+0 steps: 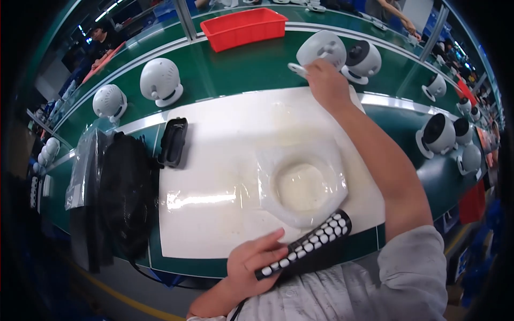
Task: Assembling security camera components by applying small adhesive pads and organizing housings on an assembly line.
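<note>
My right hand [327, 84] reaches to the far side of the bench, its fingers closed on a white, round-headed device [321, 47] with a flat foot. Beside it stands a similar device [365, 60] with a dark front. Near my body, my left hand [254, 265] has its fingers bent over the lower end of a black strip [308, 246] covered with white round dots. The strip slants up to the right, towards a white ring-shaped holder [265, 184] wrapped in clear film. That holder sits on a white board [214, 139].
A black open case [174, 142] rests at the board's left edge, beside a black bag [127, 192] and clear plastic bags [83, 174]. More white devices [160, 80] stand at left and right [439, 134]. A red bin [245, 31] is at the back. Other people work beyond.
</note>
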`<move>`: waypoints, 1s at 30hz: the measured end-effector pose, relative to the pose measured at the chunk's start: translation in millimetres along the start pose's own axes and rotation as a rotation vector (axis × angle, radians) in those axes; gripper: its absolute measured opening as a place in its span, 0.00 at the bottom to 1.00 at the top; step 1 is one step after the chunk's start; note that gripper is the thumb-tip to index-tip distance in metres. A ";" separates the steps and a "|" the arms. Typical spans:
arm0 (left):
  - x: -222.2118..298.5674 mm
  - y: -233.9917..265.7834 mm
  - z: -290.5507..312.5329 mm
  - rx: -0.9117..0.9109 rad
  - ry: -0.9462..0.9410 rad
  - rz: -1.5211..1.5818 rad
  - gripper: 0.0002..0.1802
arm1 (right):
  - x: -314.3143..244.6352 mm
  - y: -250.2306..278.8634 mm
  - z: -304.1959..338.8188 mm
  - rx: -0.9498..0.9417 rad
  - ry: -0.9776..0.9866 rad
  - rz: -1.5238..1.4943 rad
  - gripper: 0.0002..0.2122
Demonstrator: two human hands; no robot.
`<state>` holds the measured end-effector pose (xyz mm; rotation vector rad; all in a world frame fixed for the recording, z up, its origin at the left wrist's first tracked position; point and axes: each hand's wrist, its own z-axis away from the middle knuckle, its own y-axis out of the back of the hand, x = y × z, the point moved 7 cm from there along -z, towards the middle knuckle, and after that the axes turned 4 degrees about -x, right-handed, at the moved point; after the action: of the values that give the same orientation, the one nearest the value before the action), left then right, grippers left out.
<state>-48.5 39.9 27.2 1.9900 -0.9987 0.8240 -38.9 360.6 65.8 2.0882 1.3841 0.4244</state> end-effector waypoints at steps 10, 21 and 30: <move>4.3 -0.9 -9.0 -0.151 -0.005 -0.136 0.17 | 29.2 -76.4 16.5 -0.608 -0.211 0.066 0.20; 0.4 -8.1 -9.8 -0.157 0.012 -0.093 0.17 | 190.3 11.1 58.9 -0.271 -0.559 0.472 0.13; -6.0 -3.9 -3.0 -0.002 0.149 0.001 0.12 | 36.4 110.7 38.8 -0.061 -0.478 -0.100 0.11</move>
<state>-48.7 46.1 22.7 1.8958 -0.9138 0.9562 77.5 350.8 103.5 1.8973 1.1634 -0.0749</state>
